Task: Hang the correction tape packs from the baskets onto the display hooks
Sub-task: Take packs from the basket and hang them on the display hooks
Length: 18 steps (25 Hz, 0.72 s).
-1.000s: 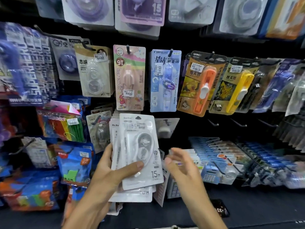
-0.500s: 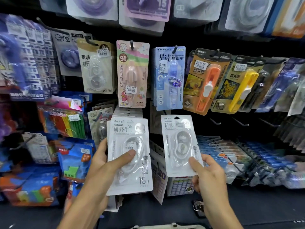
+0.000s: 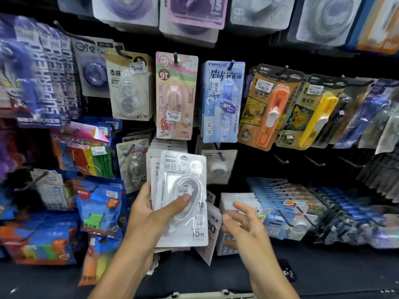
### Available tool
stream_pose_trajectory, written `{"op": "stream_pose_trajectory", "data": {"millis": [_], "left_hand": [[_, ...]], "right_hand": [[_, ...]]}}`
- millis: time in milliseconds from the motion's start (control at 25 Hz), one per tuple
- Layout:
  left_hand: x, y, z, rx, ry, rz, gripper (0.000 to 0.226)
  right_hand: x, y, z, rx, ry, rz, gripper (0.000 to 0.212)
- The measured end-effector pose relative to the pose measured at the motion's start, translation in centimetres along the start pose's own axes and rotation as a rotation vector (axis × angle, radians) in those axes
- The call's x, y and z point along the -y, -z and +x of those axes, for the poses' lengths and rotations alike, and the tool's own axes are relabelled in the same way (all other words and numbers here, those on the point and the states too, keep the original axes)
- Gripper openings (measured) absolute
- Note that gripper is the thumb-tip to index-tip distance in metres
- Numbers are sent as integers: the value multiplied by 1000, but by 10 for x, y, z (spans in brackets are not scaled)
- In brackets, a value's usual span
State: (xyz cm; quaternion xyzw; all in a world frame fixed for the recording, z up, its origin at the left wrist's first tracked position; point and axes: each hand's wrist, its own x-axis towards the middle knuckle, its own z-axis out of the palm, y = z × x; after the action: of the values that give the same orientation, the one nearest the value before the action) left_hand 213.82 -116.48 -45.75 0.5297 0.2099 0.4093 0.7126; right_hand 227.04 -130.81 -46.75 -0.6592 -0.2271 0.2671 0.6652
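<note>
I see my two hands: my left hand and my right hand. One orange clip pack, one yellow clip pack, one pink My Melody card, one pale blue correction tape card. The white packs fanned in my left hand overlap too much to count.

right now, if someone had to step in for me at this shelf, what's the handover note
Left hand grips a fanned stack of white correction tape packs, thumb pressed on the front pack.
Right hand is open and holds nothing, fingers spread beside the stack.
One white pack already hangs on a hook just right of the stack, under the blue pack.
Left to do: take packs off the stack one by one and hang them on the hooks. How many remain cannot be counted; only a basket rim shows at the bottom edge.
</note>
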Motion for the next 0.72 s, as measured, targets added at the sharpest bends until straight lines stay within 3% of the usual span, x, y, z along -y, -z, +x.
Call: {"op": "stream_pose_trajectory", "data": {"millis": [80,160,240,280,400,560,720], "left_hand": [[2,-4,0,5,5,16,58],[1,-6,-1,51,16,32,62],[1,-8,-3,75,44,3,70],[-1,-8,-3,57,65,-31,65],[-6,-4,0,-46,81,-75,24],[-15,3,2,-171,51,-45,21],[-17,5,2,-200,48,-52,20]], "right_hand": [[1,-12,-5,182,42,32,27],[1,-21,-5,223,92,-40,19],[1,-25,-1,177,96,-73,1],[0,-25,1,166,79,-34,5],[6,-14,5,25,33,92,10],[12,13,8,-198,137,-118,15],[13,15,1,-243,148,-128,11]]}}
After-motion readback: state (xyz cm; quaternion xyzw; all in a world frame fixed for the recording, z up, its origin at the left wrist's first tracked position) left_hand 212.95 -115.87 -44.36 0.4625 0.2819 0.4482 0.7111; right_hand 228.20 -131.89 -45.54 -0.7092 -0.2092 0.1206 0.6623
